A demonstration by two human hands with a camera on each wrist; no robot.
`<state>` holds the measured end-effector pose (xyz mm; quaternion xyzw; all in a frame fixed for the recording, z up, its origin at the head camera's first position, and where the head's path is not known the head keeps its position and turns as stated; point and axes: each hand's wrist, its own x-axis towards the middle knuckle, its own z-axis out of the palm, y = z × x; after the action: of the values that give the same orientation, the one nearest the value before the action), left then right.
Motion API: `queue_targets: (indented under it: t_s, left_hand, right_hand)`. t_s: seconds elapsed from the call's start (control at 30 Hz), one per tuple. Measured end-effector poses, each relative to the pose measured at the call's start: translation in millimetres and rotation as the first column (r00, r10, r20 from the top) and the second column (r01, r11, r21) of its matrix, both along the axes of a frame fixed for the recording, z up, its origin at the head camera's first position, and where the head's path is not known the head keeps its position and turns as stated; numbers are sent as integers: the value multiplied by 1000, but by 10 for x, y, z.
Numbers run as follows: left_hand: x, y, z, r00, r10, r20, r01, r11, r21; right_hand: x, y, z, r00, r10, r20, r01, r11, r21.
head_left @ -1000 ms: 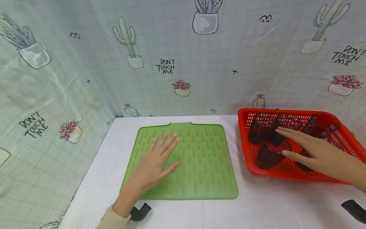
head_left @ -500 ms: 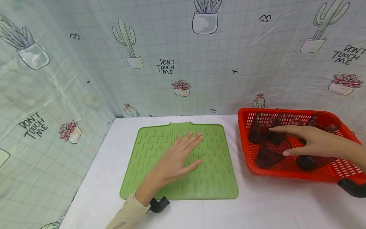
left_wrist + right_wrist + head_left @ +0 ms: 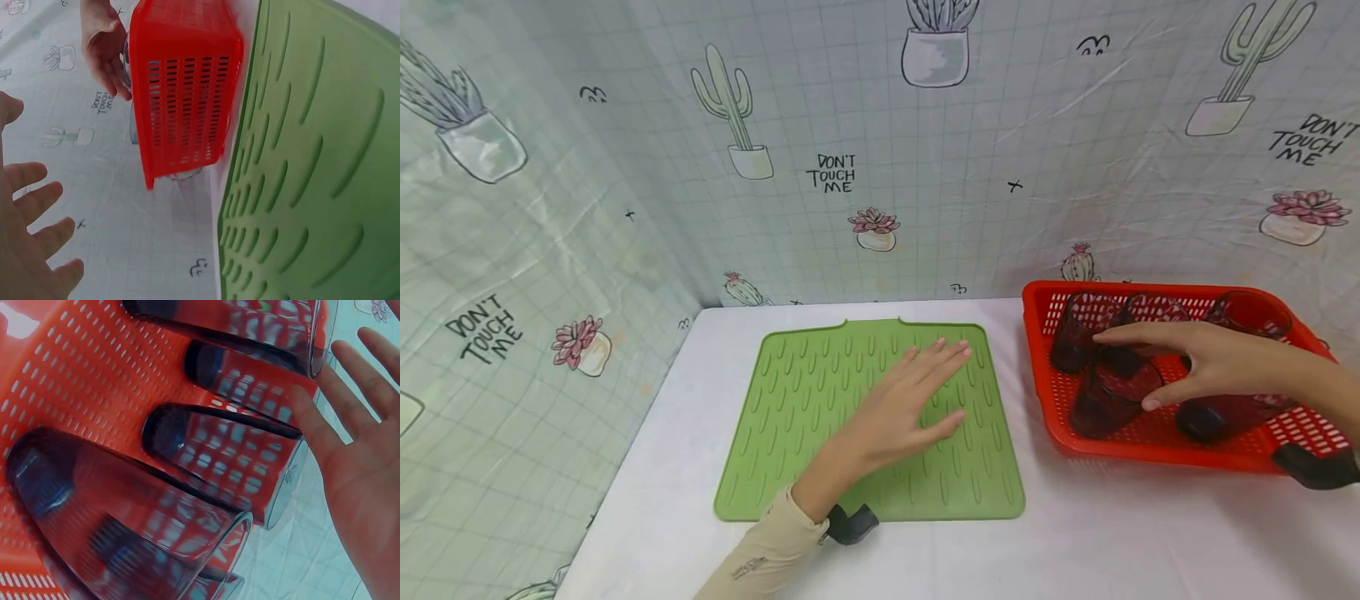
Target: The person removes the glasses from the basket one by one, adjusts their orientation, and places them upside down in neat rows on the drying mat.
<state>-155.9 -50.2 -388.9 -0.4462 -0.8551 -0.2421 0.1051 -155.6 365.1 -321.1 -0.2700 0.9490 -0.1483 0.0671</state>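
Note:
My left hand (image 3: 895, 408) hovers over the green ridged drying mat (image 3: 782, 433), its fingers straight and spread. In the left wrist view those fingers (image 3: 47, 200) touch nothing. At the right, my right hand (image 3: 1225, 358) reaches across a red plastic basket (image 3: 1142, 454) that holds several dark tinted drinking glasses. Its thumb and fingers are spread apart above the front-left glass (image 3: 1097, 404). In the right wrist view the fingertips are right at the rim of the uppermost glass (image 3: 250, 325), not curled round it. Another glass (image 3: 131, 512) leans in the basket's lower part.
Slotted basket walls (image 3: 187, 106) stand just right of the mat. A white table (image 3: 955, 558) lies beneath everything. Behind and at the left hangs a cactus-printed curtain (image 3: 647, 150). Each wrist wears a black strap piece (image 3: 852, 525).
My left hand has moved to the right across the mat. The right hand has shifted slightly left and up over the basket, its thumb near the front-left glass. The glasses look unmoved.

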Motion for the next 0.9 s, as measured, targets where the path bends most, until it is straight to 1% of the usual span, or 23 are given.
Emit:
queue_targets:
  t_s: [0.17, 0.33, 0.47, 0.73, 0.9]
  left_hand:
    - [2, 122, 25, 999, -33, 1, 33, 999, 0]
    - [6, 217, 43, 999, -47, 17, 47, 999, 19]
    - [-6, 288, 44, 998, -53, 29, 52, 998, 35]
    - [-25, 418, 65, 995, -45, 84, 42, 998, 41]
    - [-58, 522, 61, 994, -56, 99, 51, 998, 48]
  right_hand:
    - [-25, -2, -1, 1000, 21, -11, -22, 1000, -8]
    - [-53, 9, -19, 999, 37, -23, -37, 999, -10]
    - [-71, 3, -28, 998, 53, -20, -53, 998, -22]
    - [-93, -8, -44, 996, 93, -18, -93, 995, -37]
    - [-99, -18, -56, 994, 111, 8, -110, 993, -52]
